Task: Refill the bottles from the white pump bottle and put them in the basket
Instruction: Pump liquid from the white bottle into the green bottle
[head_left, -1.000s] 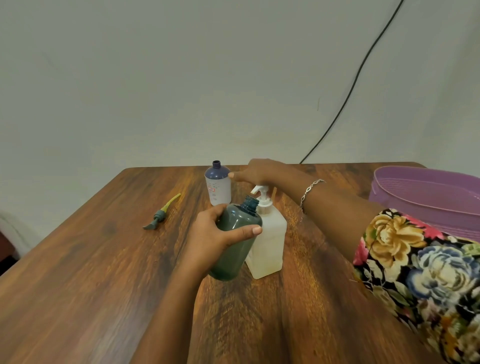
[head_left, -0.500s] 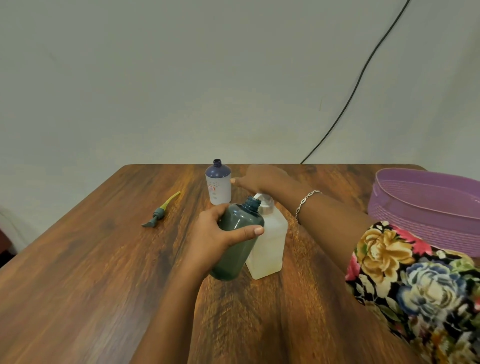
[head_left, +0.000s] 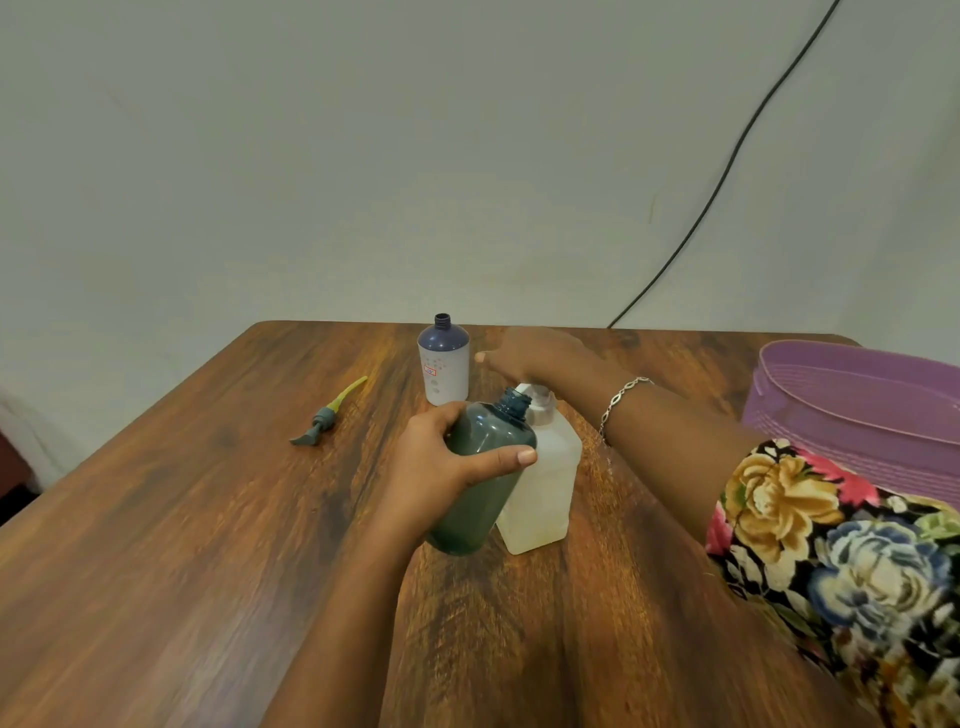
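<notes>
The left hand (head_left: 441, 467) grips the green bottle (head_left: 483, 499), tilting it against the pump bottle (head_left: 545, 483) mid-surface (head_left: 208, 571), apparently so its open neck catches the spout. The right hand (head_left: 530, 353) lies flat, fingers straight, on the pump top, likely pressing. The small bottle (head_left: 443, 364) stands uncapped behind, probably awaiting filling, with the basket (head_left: 857, 405) far right.

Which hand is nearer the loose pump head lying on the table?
Left. The left hand, gripping the green bottle, is right of the pump head; the right hand presses the white pump bottle farther right.
</notes>
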